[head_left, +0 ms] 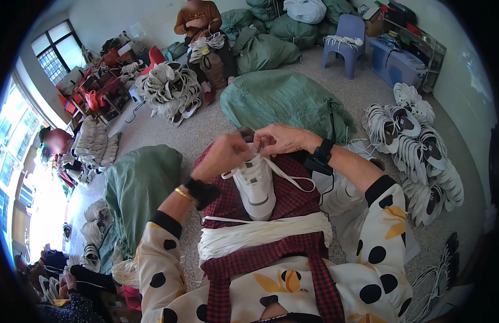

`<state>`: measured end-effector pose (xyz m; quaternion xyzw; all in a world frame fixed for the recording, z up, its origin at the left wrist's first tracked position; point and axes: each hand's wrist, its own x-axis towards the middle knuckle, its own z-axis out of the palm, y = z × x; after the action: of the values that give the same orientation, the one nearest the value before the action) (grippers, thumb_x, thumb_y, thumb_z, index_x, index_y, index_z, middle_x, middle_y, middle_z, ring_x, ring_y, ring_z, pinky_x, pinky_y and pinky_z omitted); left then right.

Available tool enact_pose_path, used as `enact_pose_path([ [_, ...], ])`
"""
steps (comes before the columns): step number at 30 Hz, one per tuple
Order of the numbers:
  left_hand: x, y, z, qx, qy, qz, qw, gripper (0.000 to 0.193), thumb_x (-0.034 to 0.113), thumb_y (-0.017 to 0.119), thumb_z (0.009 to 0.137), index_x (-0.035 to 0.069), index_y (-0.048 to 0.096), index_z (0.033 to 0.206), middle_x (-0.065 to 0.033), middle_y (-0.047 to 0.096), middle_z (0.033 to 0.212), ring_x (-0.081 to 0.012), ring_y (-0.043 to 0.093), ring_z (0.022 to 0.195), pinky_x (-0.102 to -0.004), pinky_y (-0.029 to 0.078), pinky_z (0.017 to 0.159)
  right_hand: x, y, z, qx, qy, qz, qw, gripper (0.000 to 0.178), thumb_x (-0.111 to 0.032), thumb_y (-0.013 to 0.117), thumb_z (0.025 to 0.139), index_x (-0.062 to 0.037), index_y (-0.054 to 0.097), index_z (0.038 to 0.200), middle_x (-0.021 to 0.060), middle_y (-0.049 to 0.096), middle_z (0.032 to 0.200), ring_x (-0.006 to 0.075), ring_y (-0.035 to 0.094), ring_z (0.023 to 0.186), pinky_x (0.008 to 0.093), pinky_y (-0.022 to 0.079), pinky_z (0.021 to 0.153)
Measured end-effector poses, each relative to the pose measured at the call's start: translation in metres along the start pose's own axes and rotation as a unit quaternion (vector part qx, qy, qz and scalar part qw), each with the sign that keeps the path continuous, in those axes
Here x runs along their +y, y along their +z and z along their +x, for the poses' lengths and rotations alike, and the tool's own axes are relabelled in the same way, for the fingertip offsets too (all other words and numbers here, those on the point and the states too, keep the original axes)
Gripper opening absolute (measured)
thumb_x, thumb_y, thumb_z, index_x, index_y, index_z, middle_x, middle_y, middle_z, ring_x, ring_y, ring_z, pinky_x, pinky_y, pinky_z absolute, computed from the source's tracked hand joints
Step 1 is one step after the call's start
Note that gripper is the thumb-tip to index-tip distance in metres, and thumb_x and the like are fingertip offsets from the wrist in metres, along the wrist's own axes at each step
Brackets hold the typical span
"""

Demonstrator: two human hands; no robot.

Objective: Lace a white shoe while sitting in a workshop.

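A white shoe (255, 188) lies on my lap over a red-and-black checked apron (223, 202), its toe toward me. My right hand (282, 140) is closed in a pinch on a white shoelace (292, 180) at the shoe's far end; the lace loops down on the right side. Beside it, my left hand (226, 154) is closed with its fingers curled at the upper lacing, and what lies between them is hidden. Nearer my body, a thick bundle of white laces (265, 237) stretches across the apron.
Green sacks (284, 99) (142, 188) stand ahead and at left. Piles of shoes (422, 151) (171, 91) cover floor at right and far left. Another person (198, 24) sits at the back, near a purple chair (343, 43) and a blue bin (395, 62).
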<state>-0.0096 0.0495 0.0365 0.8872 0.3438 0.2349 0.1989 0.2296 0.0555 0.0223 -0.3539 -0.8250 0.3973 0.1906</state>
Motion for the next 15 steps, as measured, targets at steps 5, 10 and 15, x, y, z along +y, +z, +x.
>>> enact_pose_path([
  [5, -0.072, -0.086, -0.061, 0.144, -0.109, 0.057, 0.982, 0.016, 0.016, 0.074, 0.078, 0.000, 0.072, 0.080, -0.0083, 0.066, 0.076, -0.0177, 0.063, 0.068, -0.0332, 0.050, 0.063, -0.011, -0.001, -0.003, -0.003, 0.027, -0.013, 1.000, 0.022, -0.019, 0.068, 0.087, -0.0046, 0.068, 0.103, 0.0019, 0.067, 0.074, 0.0106, 0.060, 0.064, 0.0293, 0.047, 0.062],
  [10, -0.110, -0.132, -0.134, 0.177, -0.230, 0.093, 0.952, 0.015, 0.017, 0.076, 0.077, 0.002, 0.073, 0.079, -0.0041, 0.068, 0.074, -0.0106, 0.061, 0.065, -0.0297, 0.050, 0.062, 0.003, -0.005, 0.003, 0.052, -0.060, 0.006, 0.997, 0.020, -0.020, 0.064, 0.094, -0.0049, 0.069, 0.107, 0.0017, 0.067, 0.082, 0.0083, 0.057, 0.064, 0.0259, 0.047, 0.061],
  [15, -0.116, -0.111, -0.168, 0.194, -0.293, 0.034, 0.936, 0.019, 0.019, 0.076, 0.076, 0.001, 0.074, 0.082, -0.0043, 0.067, 0.071, -0.0133, 0.064, 0.069, -0.0290, 0.051, 0.065, -0.032, -0.042, -0.003, 0.167, -0.005, 0.132, 0.977, 0.021, -0.022, 0.062, 0.096, -0.0043, 0.067, 0.107, 0.0003, 0.062, 0.084, 0.0092, 0.057, 0.072, 0.0267, 0.048, 0.065],
])
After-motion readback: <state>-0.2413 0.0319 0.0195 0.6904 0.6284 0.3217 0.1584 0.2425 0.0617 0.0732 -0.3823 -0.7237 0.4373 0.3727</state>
